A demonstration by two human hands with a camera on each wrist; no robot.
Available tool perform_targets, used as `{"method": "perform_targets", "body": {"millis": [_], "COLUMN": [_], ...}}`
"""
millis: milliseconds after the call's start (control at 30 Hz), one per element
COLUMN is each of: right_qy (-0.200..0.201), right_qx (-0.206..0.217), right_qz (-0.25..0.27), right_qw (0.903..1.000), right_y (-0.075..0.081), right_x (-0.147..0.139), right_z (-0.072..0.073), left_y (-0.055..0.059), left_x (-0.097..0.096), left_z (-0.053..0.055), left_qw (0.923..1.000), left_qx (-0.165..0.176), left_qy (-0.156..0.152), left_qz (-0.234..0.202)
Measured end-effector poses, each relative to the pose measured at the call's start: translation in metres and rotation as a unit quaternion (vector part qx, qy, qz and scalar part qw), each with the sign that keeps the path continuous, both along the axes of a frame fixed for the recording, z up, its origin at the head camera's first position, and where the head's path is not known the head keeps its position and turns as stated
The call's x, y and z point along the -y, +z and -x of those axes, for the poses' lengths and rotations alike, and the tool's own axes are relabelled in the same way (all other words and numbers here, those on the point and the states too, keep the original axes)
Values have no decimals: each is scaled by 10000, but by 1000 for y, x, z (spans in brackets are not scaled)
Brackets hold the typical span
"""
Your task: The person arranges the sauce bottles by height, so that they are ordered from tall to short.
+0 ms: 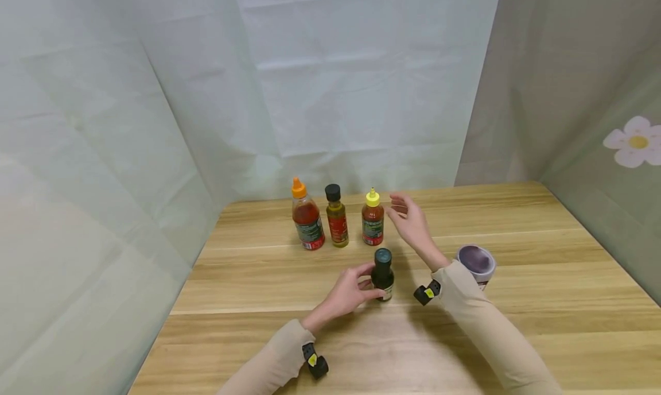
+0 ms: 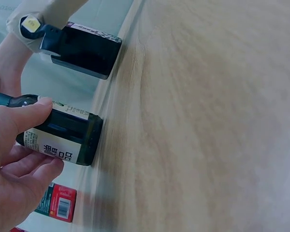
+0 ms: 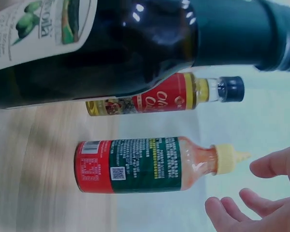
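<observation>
My left hand (image 1: 351, 293) holds a dark green olive oil bottle (image 1: 383, 277) between thumb and fingers. The bottle stands near the middle of the table, its dark cap upward. In the left wrist view the thumb lies over its pale label (image 2: 60, 147) and fingertips touch the other side. Beyond it is a small red sauce bottle with a yellow nozzle cap (image 1: 373, 220). My right hand (image 1: 410, 223) is just right of that sauce bottle, fingers loosely bent and holding nothing. In the right wrist view its thumb and fingers are near the yellow nozzle, apart from it.
Left of the sauce bottle stand a black-capped oil bottle (image 1: 338, 218) with a red label and a larger orange-capped sauce bottle (image 1: 308, 220). A wide jar (image 1: 475, 261) is partly behind my right sleeve. Pale cloth (image 1: 356, 96) hangs behind the wooden table (image 1: 232, 291).
</observation>
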State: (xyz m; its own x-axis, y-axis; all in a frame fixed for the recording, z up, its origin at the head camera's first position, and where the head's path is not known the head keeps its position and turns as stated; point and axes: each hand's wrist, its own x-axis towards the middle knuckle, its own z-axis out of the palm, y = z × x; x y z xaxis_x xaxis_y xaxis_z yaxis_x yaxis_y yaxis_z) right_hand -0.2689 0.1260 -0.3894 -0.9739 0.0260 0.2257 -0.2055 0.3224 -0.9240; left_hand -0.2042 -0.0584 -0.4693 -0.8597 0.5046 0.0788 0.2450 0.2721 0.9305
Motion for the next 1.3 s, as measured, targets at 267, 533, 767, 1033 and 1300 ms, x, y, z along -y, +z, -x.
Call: {"method": "perform_targets", "body": {"millis": [267,533,767,1033,1300], "right_qy": [112,267,486,762,1089], "right_qx": [-195,-317,-251,-335,-285], "right_qz": [74,45,-16,-100,-894], "right_qw": [9997,9991,9985,9965,9896], "right_y": [7,19,25,33,35], "right_x": [-6,-17,-33,-59,-100], "right_z": [-17,-32,-45,-61,-68], "left_y": [1,1,-1,-2,-2], "left_x": [1,1,1,0,0], "left_z": [0,0,1,0,0], "left_qw": [10000,9999,9999,9998,9999], "left_qx": [-26,66,49,61,93], "left_qy": [-15,-20,-46,-76,-20], "left_qz": [-27,-92,-144,-183,-118]}}
